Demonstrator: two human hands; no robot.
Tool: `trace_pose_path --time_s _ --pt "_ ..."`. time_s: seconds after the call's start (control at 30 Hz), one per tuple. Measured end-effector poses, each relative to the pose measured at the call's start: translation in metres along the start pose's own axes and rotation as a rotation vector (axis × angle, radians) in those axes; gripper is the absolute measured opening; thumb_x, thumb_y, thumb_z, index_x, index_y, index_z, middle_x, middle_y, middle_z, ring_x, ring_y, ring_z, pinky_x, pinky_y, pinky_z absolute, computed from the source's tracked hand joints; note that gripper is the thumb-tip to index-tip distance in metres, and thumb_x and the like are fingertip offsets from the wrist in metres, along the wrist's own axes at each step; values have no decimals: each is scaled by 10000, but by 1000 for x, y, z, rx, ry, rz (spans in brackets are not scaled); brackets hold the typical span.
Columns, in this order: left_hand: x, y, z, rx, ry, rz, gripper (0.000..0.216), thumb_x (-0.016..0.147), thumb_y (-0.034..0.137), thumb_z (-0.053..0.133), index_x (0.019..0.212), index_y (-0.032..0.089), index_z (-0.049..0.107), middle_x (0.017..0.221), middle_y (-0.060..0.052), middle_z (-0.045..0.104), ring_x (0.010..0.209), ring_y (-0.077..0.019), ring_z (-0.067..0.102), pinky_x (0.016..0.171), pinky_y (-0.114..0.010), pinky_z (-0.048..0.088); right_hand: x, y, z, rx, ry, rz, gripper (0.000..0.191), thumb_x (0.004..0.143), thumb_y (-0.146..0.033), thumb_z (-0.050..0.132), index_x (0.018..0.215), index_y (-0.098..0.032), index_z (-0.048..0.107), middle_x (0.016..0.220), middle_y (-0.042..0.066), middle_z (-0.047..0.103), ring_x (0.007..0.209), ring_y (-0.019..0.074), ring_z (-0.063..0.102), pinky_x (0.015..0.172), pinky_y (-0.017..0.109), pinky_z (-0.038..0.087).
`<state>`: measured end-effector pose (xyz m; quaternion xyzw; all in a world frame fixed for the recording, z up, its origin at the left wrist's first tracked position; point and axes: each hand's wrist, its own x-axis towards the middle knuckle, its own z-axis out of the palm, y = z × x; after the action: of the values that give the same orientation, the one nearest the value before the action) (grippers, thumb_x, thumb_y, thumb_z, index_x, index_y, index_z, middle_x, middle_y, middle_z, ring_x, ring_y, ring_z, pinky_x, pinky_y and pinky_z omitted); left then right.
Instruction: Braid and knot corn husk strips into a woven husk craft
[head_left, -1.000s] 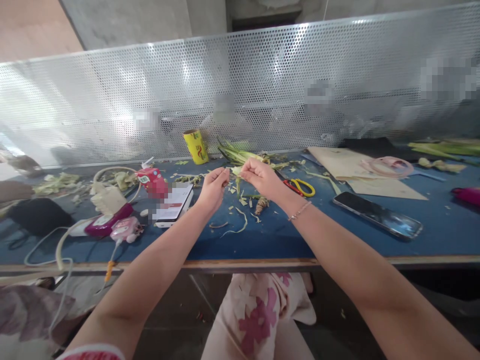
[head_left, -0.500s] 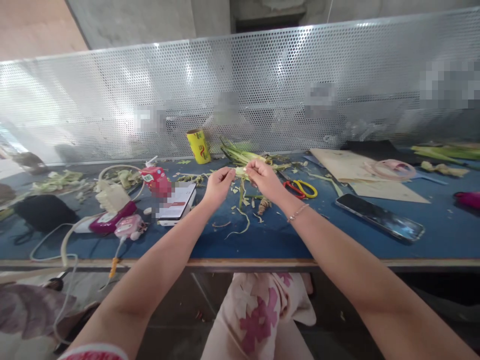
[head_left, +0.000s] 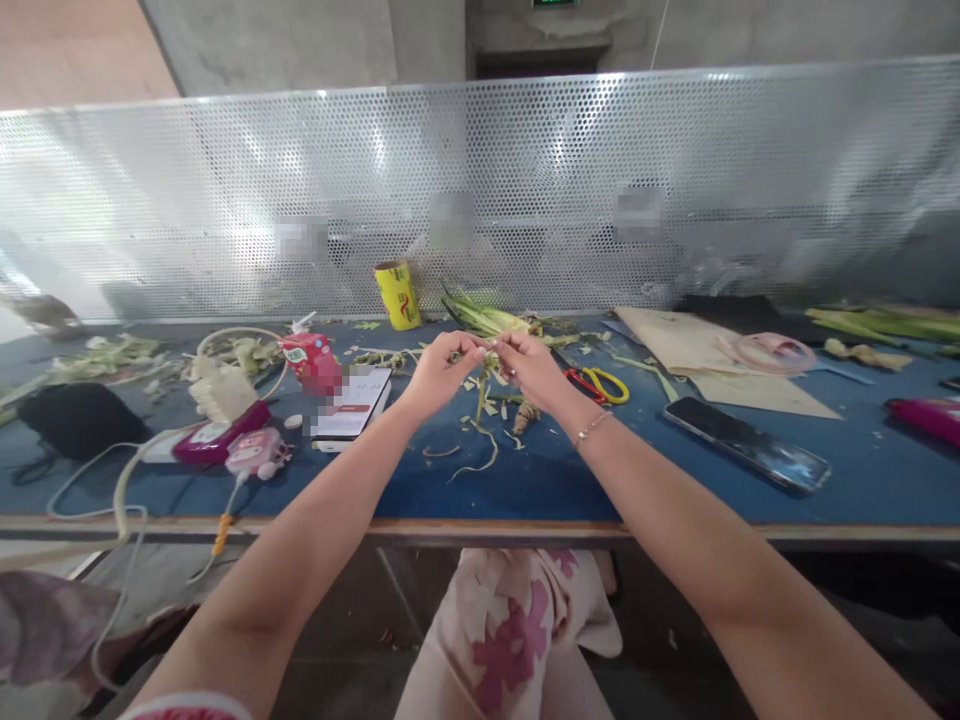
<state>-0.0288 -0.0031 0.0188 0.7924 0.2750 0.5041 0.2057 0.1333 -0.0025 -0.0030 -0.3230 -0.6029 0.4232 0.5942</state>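
Observation:
My left hand and my right hand meet over the middle of the blue table. Both pinch a small pale green plant piece, mostly hidden by the fingertips. Beneath them lie thin stems, torn scraps and a long stringy strip. Behind the hands rests a bunch of long green leaves. Close to my right wrist are scissors with red and yellow handles, and a brownish ridged, tapered piece.
A yellow roll stands near the perforated metal screen. To the left are a phone on a white box, a red carton and cables. On the right lie another phone, cardboard and a pink tape roll.
My two hands have drawn closer together, the left one moving right until the fingertips nearly touch. The camera view has tilted slightly.

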Motion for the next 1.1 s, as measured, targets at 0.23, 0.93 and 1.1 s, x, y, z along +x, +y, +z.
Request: trace_pose_path --time_s 0.23,0.93,1.1 --pt "-1 5 -1 -225 -76 -138 401 780 557 574 711 162 556 713 -30 628 634 -106 490 628 -252 379 -3 3 7 28 -84 35 414 708 -594 650 724 -208 501 574 -66 323 498 73 261 458 224 231" --pt "0 -11 7 -227 36 -281 286 789 427 617 709 153 598 645 1 582 545 -80 418 546 -230 318 -7 6 -1 93 -231 171 343 664 -369 734 887 -209 528 751 -50 479 653 82 485 638 267 444" --pt "-1 -14 10 -335 21 -319 351 737 501 647 717 157 579 654 3 579 552 -76 445 543 -226 340 -7 8 -2 45 -233 132 342 679 -385 715 898 -209 520 726 -52 480 635 82 473 599 255 413"
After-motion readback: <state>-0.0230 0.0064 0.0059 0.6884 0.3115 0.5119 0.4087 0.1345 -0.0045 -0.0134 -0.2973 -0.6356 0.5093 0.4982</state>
